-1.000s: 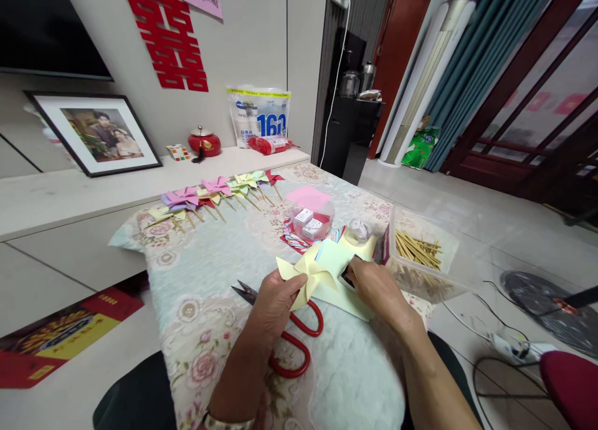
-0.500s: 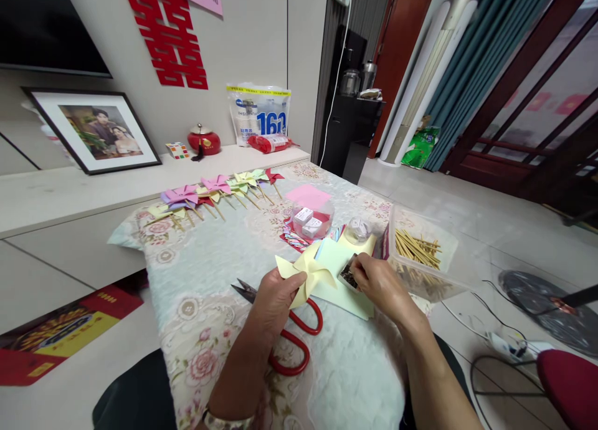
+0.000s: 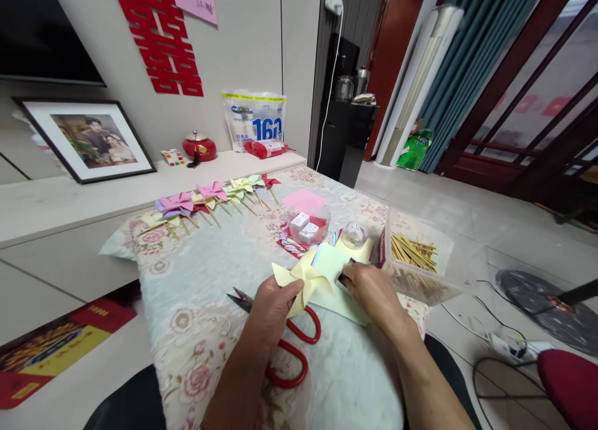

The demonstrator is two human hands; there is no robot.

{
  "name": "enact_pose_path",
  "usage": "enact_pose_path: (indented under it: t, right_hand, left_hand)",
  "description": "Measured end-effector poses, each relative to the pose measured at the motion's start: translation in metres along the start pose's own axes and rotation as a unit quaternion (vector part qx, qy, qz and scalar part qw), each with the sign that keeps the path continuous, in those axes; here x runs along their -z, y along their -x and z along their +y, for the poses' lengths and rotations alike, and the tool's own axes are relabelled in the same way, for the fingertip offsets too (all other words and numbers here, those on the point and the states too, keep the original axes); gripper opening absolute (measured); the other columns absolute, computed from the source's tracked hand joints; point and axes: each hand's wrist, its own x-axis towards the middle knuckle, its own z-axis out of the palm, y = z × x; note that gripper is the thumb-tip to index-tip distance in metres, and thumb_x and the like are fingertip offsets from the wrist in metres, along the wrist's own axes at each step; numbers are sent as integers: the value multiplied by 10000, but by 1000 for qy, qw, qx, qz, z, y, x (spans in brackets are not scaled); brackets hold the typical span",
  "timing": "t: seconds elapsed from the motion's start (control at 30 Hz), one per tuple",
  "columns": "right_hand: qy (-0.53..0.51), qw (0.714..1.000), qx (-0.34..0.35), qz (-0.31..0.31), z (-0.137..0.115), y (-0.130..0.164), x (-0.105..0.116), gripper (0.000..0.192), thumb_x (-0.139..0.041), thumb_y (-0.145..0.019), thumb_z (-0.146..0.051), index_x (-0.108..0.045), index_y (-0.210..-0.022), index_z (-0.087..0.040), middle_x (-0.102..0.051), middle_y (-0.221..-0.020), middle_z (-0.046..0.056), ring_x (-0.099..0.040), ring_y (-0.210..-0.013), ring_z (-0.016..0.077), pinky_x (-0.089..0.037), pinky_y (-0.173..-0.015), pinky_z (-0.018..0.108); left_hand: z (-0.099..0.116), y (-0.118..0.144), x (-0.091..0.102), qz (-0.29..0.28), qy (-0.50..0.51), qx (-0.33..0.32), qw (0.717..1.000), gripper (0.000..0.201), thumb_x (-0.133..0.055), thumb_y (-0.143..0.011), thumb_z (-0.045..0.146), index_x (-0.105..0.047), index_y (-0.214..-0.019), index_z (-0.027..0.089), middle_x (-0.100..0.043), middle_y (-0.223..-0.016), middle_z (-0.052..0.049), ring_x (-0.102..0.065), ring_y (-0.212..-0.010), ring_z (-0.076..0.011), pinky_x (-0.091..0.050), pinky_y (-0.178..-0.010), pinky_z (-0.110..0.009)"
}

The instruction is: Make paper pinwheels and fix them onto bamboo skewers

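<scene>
In my left hand, thumb on top, I hold a pale yellow paper pinwheel by its centre and lower blades. My right hand is closed, its bent fingers at a small open box with a dark inside. The hand covers most of that box, and what the fingertips grip is hidden. Under the box lie pale green paper sheets. Red-handled scissors rest on the tablecloth below my left hand and forearm, their blades pointing left and slightly parted.
Finished pinwheels on sticks lie in a row at the table's far left. A clear bin of thin sticks stands right. A round clear container holds small white boxes, with pink paper behind. A small clear tub sits nearby.
My right hand has shifted slightly and now covers more of the small box, whose dark contents showed before. My left hand still holds the pinwheel. The whole view has tilted a little.
</scene>
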Motion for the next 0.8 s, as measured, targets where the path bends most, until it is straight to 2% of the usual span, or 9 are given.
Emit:
enact_pose_path:
  t: [0.23,0.5,0.63,0.8]
  right_hand:
    - [22,1000,-2,11,-5,-3,-6,233,-493,-872,-80,-707,-889,-168,-750,-948,108,-725,-807,243,-286,-561,286]
    - [8,1000,-8,7,-8,-2,-7,256,-447,-859,-23,-665,-942,-129,-732,-952,151,-726,-801,259,-348,-585,290]
    - [-14,1000,-9,7,-6,1,-6,302,-395,-855,24,-644,-948,-119,-719,-936,157,-711,-818,256,-330,-594,295]
    - [-59,998,-26,23,1,4,-1,241,-400,-866,-6,-598,-883,-142,-698,-887,125,-666,-745,227,-283,-575,296]
  left_hand:
    - [-6,-5,8,-22,-11,5,1000,187,-720,-706,150,-702,-892,151,-770,-788,-54,-717,-701,-206,-565,-703,-281]
    - [-8,-6,10,-19,-20,7,1000,209,-745,-695,162,-700,-900,155,-768,-801,-69,-729,-739,-229,-568,-713,-297]
    - [-8,-5,8,-21,-8,-2,1000,171,-749,-694,164,-710,-861,162,-766,-787,-67,-723,-709,-214,-561,-717,-288]
    - [-5,-3,6,-16,-9,-5,1000,170,-755,-673,162,-721,-840,170,-768,-794,-65,-719,-708,-225,-563,-698,-305]
